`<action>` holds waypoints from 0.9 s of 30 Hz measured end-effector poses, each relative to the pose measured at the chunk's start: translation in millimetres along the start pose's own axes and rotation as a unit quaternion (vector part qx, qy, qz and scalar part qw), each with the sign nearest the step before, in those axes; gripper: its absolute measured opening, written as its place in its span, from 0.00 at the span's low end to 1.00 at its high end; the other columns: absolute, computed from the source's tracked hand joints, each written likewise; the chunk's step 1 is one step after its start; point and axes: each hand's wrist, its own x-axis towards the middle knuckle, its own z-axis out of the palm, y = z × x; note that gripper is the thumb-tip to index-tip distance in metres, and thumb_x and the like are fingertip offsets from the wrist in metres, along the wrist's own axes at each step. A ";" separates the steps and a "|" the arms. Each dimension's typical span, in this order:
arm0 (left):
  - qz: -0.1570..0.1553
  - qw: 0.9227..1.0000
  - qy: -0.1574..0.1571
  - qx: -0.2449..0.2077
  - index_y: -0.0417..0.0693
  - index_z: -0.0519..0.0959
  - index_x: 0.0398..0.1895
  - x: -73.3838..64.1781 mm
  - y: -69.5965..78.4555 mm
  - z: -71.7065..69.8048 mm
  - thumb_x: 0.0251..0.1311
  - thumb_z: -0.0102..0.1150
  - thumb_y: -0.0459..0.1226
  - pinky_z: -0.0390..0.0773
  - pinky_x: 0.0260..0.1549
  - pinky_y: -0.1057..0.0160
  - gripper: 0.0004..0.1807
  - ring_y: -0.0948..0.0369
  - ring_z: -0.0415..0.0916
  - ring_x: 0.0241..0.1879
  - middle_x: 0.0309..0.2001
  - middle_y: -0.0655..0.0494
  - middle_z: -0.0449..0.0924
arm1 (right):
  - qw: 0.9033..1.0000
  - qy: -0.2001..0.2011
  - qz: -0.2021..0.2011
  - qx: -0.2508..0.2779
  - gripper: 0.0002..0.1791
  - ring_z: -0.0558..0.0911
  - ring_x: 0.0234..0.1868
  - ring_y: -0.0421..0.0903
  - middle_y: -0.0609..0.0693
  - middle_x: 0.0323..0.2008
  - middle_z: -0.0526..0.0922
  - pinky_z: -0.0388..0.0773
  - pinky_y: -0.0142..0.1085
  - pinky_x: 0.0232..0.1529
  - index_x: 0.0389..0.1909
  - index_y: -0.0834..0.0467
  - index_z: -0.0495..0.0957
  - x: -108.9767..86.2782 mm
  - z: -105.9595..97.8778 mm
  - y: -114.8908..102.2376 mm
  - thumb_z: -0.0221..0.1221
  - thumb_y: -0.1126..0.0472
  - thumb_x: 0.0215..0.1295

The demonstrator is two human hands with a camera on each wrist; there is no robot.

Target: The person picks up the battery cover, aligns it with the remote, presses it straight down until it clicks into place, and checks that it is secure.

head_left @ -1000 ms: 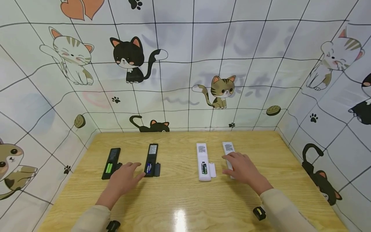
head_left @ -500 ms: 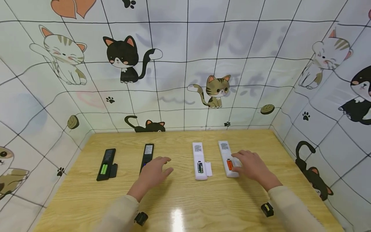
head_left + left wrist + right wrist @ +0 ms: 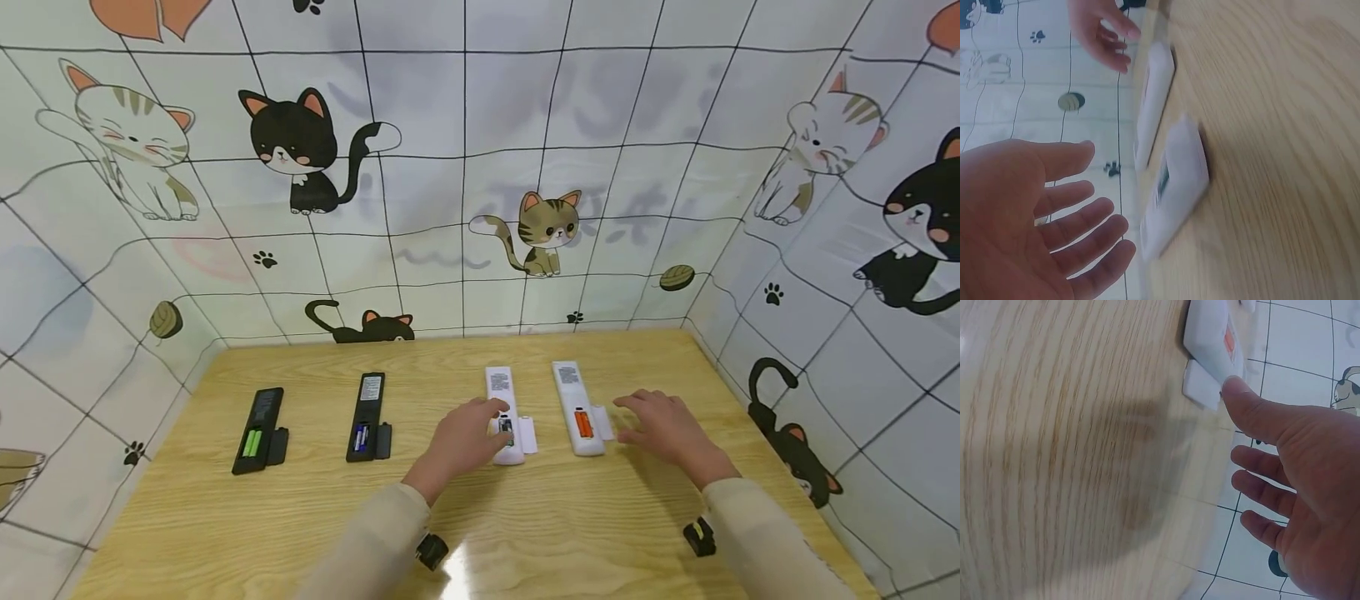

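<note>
Two white remote controls lie back side up on the right half of the table. My left hand [image 3: 463, 437] hovers over the lower left of the inner white remote [image 3: 499, 382], whose bay shows dark batteries; its fingers are spread and hold nothing. The outer white remote [image 3: 570, 387] has orange batteries [image 3: 583, 424] in its bay. Just right of it is my right hand [image 3: 667, 429], fingers apart, holding nothing. White battery covers [image 3: 528, 435] lie against the right sides of both remotes. In the left wrist view the left palm [image 3: 1004, 219] is apart from the remotes.
Two black remotes lie to the left: one with green batteries [image 3: 252, 443], one with blue batteries [image 3: 362, 437]. Each has a black battery cover [image 3: 277, 447] beside it. Cat-patterned cloth walls [image 3: 420, 192] enclose the wooden table [image 3: 315, 525] at the back and sides.
My left hand has moved right, from the black remotes to the inner white remote. My right hand has drawn right, off the outer white remote, uncovering its orange batteries and cover. The view has shifted right.
</note>
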 end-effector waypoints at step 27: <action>-0.130 0.974 0.013 -0.184 0.39 0.72 0.62 58.1 70.0 92.3 0.48 0.73 0.43 0.78 0.50 0.54 0.37 0.51 0.79 0.50 0.51 0.46 0.81 | 1.000 0.028 0.007 -0.012 0.26 0.78 0.54 0.58 0.54 0.51 0.81 0.69 0.62 0.55 0.56 0.52 0.79 19.7 26.9 2.7 0.69 0.50 0.57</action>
